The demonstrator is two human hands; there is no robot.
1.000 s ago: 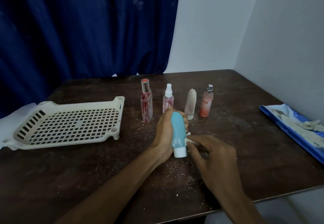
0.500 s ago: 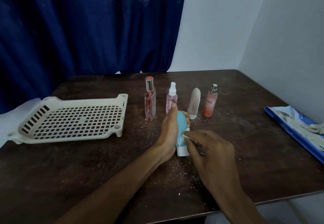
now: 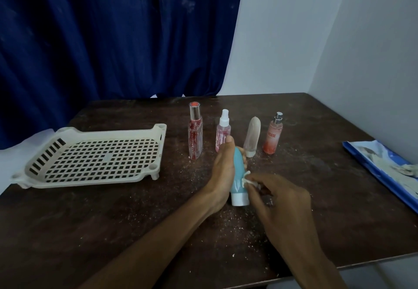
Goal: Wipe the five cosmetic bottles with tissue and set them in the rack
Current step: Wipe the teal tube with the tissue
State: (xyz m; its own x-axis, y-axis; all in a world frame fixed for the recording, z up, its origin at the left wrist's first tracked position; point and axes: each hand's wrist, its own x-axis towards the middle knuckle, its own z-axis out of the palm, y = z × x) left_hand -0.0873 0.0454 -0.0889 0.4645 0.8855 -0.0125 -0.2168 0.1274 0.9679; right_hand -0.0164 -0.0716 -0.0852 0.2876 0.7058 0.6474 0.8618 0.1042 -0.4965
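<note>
A cream perforated rack (image 3: 90, 155) sat at the left of the tabletop (image 3: 113, 221). To its right four bottles stood upright in a row: a tall clear bottle (image 3: 195, 135) with red contents, a pink spray bottle (image 3: 224, 130), a translucent capsule-shaped bottle (image 3: 253, 137) and a peach spray bottle (image 3: 273, 136). The left hand (image 3: 222, 175) partly hid the pink bottle's base. Its fingers were curled round a teal tube (image 3: 238, 180), held in front of the row, long axis near upright, white cap down. The right hand (image 3: 285, 202) had its fingers pinching a scrap of tissue (image 3: 247, 179) against the tube's right side. A blue sheet (image 3: 380, 171) bearing crumpled whitish material lay at the far right. The dark brown tabletop was flecked with white crumbs. Behind hung a navy curtain (image 3: 113, 40), with a pale wall (image 3: 316, 40) beside it.
</note>
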